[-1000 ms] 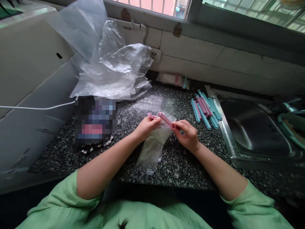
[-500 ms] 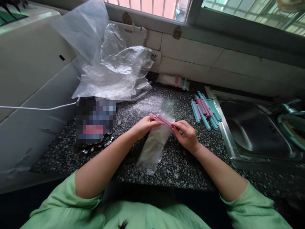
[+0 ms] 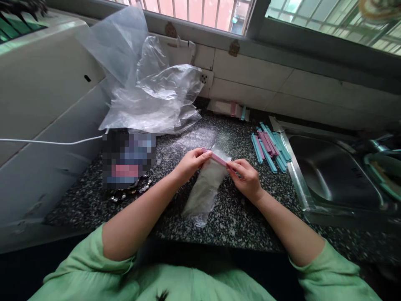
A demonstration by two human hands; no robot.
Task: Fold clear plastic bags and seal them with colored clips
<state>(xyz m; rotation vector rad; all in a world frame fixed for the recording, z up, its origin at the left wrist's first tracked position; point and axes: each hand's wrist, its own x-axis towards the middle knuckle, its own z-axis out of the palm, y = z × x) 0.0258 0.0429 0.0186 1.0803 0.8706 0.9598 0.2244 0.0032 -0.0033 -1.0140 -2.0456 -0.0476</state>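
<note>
A pink sealing clip (image 3: 217,158) lies across the top of a small clear plastic bag (image 3: 205,190) on the speckled dark countertop (image 3: 238,217). My left hand (image 3: 189,164) pinches the clip's left end, fingers closed on it. My right hand (image 3: 247,179) pinches the clip's right end. The bag hangs down from the clip towards me and holds something pale that I cannot make out.
A pile of several blue and pink clips (image 3: 270,144) lies right of my hands beside a steel sink (image 3: 332,175). Crumpled large clear bags (image 3: 150,92) sit at the back left. A white cable (image 3: 50,142) crosses a white appliance (image 3: 40,104). A blurred patch (image 3: 128,159) covers something.
The clip's two arms, spread apart a second ago, have come together over the bag's top. Both hands have stayed at the clip's ends.
</note>
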